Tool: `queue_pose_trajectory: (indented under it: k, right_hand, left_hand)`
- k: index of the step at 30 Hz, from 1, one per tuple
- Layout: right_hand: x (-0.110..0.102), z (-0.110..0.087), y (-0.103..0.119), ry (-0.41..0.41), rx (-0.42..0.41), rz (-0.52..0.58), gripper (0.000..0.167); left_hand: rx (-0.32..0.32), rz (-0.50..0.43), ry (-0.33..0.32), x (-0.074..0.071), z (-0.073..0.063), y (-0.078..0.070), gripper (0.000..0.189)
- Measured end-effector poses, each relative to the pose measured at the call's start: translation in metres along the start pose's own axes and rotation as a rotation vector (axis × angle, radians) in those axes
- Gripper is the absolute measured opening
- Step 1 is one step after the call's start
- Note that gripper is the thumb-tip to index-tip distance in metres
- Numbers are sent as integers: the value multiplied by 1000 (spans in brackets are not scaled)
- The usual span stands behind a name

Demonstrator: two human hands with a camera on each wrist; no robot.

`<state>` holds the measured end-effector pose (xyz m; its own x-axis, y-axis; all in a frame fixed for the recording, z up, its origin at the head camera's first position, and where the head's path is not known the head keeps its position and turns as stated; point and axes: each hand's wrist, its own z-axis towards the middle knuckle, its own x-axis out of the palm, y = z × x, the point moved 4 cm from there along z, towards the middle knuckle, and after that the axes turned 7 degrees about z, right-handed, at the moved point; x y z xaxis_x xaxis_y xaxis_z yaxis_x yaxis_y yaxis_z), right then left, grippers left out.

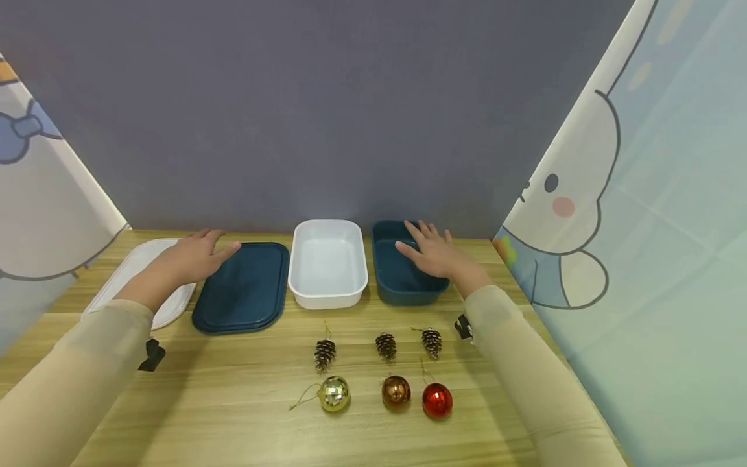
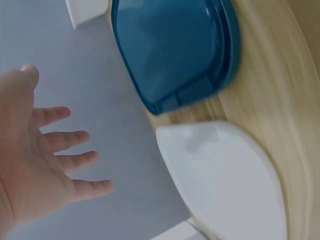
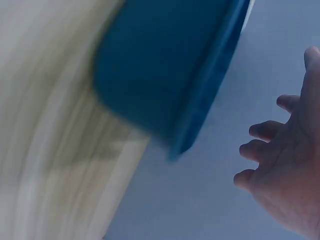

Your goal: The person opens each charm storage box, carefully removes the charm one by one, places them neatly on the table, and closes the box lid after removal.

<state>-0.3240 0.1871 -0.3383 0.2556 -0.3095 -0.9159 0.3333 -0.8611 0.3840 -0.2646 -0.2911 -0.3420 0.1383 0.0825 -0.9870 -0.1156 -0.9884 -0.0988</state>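
My left hand (image 1: 198,257) is held over the gap between a white lid (image 1: 175,305) and a dark blue lid (image 1: 242,288), fingers spread and holding nothing. In the left wrist view the same hand (image 2: 45,150) shows its palm, apart from both lids. Above the dark blue box (image 1: 411,295) my right hand (image 1: 434,254) has its fingers spread, and nothing is in it. The right wrist view has the hand (image 3: 290,160) apart from the blue box's rim. A white box (image 1: 328,299) stands between the blue lid and the blue box.
Three pine cones (image 1: 325,355) lie in a row in front of the boxes. Nearer are a gold bauble (image 1: 334,394), a brown bauble (image 1: 396,392) and a red bauble (image 1: 437,400). A grey panel (image 1: 315,117) rises behind the wooden table (image 1: 251,402), with printed cloth (image 1: 653,272) at the sides.
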Motion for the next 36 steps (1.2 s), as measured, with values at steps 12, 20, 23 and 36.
queue_pose_trajectory:
  k: [12, 20, 23, 36]
  right_hand:
    - [6, 18, 74, 30, -86, -38, 81]
    - [20, 28, 133, 70, -167, -65, 82]
    - [26, 32, 157, 101, -201, -72, 81]
    - [75, 22, 228, 302, -265, -68, 85]
  left_hand:
    - [47, 10, -84, -20, -13, 41, 90]
    - [68, 20, -61, -15, -22, 52, 91]
    - [76, 26, -72, -10, -25, 55, 87]
    - [106, 5, -65, 12, -57, 46, 85]
